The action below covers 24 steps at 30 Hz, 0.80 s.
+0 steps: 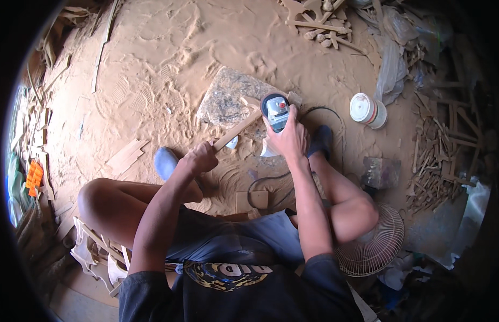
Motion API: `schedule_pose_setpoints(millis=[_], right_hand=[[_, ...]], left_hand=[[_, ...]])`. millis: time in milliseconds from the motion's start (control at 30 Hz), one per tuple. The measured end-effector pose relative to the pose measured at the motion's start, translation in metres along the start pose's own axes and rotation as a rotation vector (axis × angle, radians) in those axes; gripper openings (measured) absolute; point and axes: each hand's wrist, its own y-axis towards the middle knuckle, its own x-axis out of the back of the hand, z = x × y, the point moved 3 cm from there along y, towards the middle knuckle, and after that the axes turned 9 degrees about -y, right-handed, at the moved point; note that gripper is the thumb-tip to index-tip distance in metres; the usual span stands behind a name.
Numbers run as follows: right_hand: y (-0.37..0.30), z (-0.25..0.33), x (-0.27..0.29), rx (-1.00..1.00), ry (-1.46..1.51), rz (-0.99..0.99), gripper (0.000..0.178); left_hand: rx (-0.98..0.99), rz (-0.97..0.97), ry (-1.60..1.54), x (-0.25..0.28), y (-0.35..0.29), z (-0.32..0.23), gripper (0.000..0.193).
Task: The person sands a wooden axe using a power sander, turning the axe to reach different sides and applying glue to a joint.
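My left hand (pixel 201 157) is closed round the near end of a long wooden piece (pixel 236 130), which slants up and to the right. Its far end widens over a mottled, dusty slab (pixel 228 94) on the ground. In my right hand (pixel 290 137) is a round power sander (pixel 276 111) with a dark rim, its head against or just over the far end of the wood; the contact itself is hidden. A dark cord (pixel 251 188) loops on the ground below the right forearm.
Sawdust covers the ground. Right of the sander lie a white tub (pixel 369 110), a dusty block (pixel 381 172) and heaped wood offcuts (pixel 434 161). A round fan (pixel 375 244) is beside my right knee. More carved wooden parts (pixel 322 24) lie at the far right; flat boards (pixel 127 155) are left.
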Motion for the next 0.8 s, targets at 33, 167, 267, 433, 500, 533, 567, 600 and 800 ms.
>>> schedule_pose_setpoints(millis=[33, 167, 267, 433, 500, 533, 567, 600, 800], right_hand=[[0.002, -0.002, 0.000, -0.005, -0.004, 0.001, 0.095], [0.009, -0.008, -0.002, -0.020, 0.000, -0.013, 0.096], [0.012, -0.011, -0.002, -0.034, 0.010, -0.025, 0.096], [0.017, -0.009, -0.001, -0.029, 0.009, -0.019, 0.093], [0.017, -0.013, -0.005, -0.033, 0.024, -0.016, 0.096], [0.017, -0.015, -0.007, -0.038, 0.022, -0.012, 0.096], [0.020, -0.016, -0.009, -0.056, 0.015, -0.021, 0.095], [0.022, -0.019, -0.010, -0.074, 0.009, -0.029, 0.094], [0.037, -0.020, -0.007, -0.070, 0.036, -0.037, 0.096]], left_hand=[[0.008, 0.047, 0.005, 0.001, 0.002, -0.002, 0.031], [-0.020, 0.035, 0.030, -0.003, 0.000, 0.001, 0.029], [-0.018, -0.017, 0.054, -0.010, -0.003, 0.005, 0.028], [-0.060, -0.019, 0.099, -0.014, -0.007, 0.008, 0.027], [-0.176, -0.111, 0.408, -0.006, -0.009, -0.004, 0.027], [-0.215, -0.144, 0.509, -0.003, -0.008, -0.008, 0.027], [-0.135, -0.058, 0.262, 0.001, -0.006, -0.003, 0.027], [-0.099, -0.011, 0.139, 0.003, -0.004, -0.004, 0.027], [0.033, 0.012, -0.061, 0.000, -0.009, 0.010, 0.026]])
